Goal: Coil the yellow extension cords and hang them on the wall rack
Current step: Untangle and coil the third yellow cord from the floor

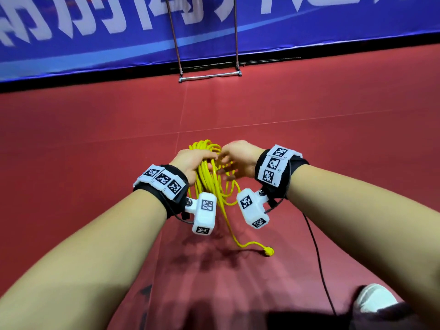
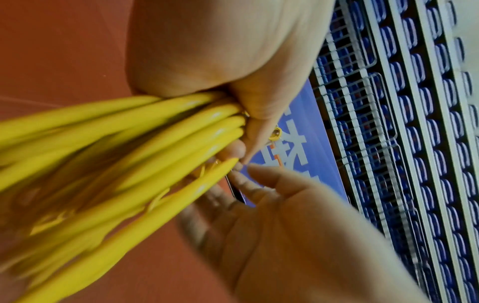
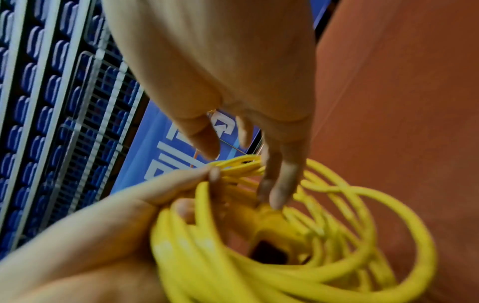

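A yellow extension cord (image 1: 209, 177) hangs in several loops from my left hand (image 1: 192, 160), whose fingers curl round the bundle (image 2: 181, 123). Its tail runs down to a yellow plug (image 1: 268, 251) lying on the red floor. My right hand (image 1: 234, 158) is beside the coil with fingers straight and spread (image 3: 279, 184), their tips at the loops (image 3: 337, 225), gripping nothing. The right wrist view shows my left hand (image 3: 181, 184) holding the bundle and a yellow connector block (image 3: 272, 231) inside the coil. A metal rack frame (image 1: 209, 76) stands ahead against the blue banner.
The red floor (image 1: 95, 139) spreads all around. A blue banner wall (image 1: 95, 32) with white lettering closes off the far side. A thin black cable (image 1: 316, 253) trails from my right wrist down past a white shoe (image 1: 373, 296). Blue stadium seats (image 2: 414, 143) rise beyond the banner.
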### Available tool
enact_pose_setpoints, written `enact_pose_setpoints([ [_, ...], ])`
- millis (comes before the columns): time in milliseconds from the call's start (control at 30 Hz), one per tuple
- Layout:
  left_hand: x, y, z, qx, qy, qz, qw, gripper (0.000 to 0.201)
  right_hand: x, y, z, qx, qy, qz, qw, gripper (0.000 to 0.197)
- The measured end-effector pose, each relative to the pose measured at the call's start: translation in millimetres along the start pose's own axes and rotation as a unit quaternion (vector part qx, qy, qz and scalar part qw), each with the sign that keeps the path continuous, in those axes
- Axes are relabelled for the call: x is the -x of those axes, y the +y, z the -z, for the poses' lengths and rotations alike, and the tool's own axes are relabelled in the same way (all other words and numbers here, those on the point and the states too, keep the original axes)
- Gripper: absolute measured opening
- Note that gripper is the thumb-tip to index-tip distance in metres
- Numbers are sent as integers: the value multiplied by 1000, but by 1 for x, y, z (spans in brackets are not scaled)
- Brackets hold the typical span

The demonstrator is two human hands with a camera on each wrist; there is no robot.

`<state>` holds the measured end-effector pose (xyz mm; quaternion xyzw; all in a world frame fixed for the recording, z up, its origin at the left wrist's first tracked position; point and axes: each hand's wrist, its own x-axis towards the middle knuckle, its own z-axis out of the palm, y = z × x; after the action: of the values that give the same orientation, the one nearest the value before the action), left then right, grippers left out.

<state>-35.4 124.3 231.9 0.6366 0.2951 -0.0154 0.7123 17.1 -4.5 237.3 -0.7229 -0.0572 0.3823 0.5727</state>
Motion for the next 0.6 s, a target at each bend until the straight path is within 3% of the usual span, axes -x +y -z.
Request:
enact_pose_setpoints([
  [100,-8,3,12,43,14,23,999,10,2,15,0,158,-137,-43,977,13],
  [200,-12,4,22,60,34,14,997,15,1,23,-2,221,-182,-10,958,12],
  [367,-20,2,31,59,58,10,997,12,-1,32,-11,162,-166,40,972,21],
  [533,-27,-3,39,96,67,10,993,7,5,23,2,133,-218,71,964,14],
  [600,-29,-4,41,102,65,15,993,11,5,17,11,59,-176,68,980,15],
])
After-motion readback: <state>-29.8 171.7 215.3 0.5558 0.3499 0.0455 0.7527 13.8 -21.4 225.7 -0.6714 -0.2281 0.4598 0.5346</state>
